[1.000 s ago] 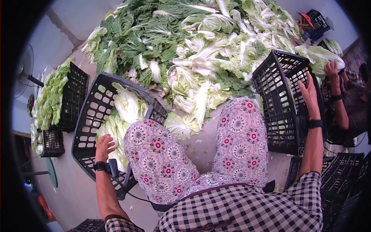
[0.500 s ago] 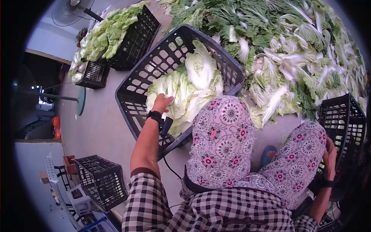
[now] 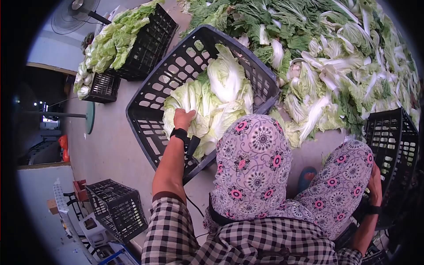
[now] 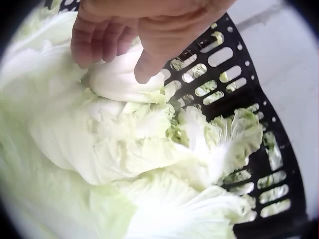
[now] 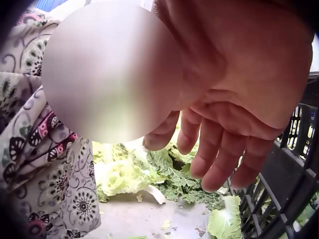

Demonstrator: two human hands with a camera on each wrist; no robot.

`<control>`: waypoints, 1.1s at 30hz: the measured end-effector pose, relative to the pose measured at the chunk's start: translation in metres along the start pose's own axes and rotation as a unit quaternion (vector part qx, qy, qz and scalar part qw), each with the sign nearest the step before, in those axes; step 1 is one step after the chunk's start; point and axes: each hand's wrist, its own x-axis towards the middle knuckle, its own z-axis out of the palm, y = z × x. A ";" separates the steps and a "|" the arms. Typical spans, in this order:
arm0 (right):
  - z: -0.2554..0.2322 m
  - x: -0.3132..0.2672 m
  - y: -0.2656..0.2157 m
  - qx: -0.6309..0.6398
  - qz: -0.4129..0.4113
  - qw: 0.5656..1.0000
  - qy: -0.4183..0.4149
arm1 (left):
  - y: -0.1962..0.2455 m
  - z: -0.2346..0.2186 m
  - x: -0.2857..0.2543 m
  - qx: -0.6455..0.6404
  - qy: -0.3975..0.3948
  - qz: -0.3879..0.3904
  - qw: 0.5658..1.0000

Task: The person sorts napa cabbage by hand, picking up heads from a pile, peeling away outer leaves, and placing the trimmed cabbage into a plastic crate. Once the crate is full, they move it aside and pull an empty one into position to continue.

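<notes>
My left hand (image 3: 182,119) is inside a black plastic crate (image 3: 148,90) holding several pale napa cabbages (image 3: 226,84). In the left wrist view, my left hand (image 4: 144,30) grips the white stem end of a napa cabbage (image 4: 119,82), its thumb (image 4: 145,67) on one side and fingers on the other. Part of that grip is hidden behind the hand in the head view. My right hand (image 3: 375,183) hangs beside my right knee, near another black crate (image 3: 384,132). The right wrist view shows my right hand (image 5: 239,99) with loosely bent fingers and nothing held.
A large heap of cabbage leaves (image 3: 318,57) covers the floor ahead. At the far left, a crate (image 3: 148,48) is piled with cabbages near a fan (image 3: 73,15). Another black crate (image 3: 117,210) stands at lower left, near a stool (image 3: 93,227).
The head view has swung left. My left hand has moved onto a cabbage in the crate. The right hand has come off the right crate and dropped beside my knee.
</notes>
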 end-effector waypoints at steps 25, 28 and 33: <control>0.003 -0.016 -0.112 -0.120 -0.223 0.953 0.168 | 0.139 -0.097 -0.091 -0.538 -0.366 0.028 0.759; 0.030 -0.028 -0.163 -0.162 -0.379 0.891 0.190 | 0.198 -0.093 -0.158 -0.487 -0.411 0.064 0.768; 0.067 -0.055 -0.220 -0.281 -0.533 0.785 0.141 | 0.246 -0.061 -0.247 -0.328 -0.551 0.164 0.750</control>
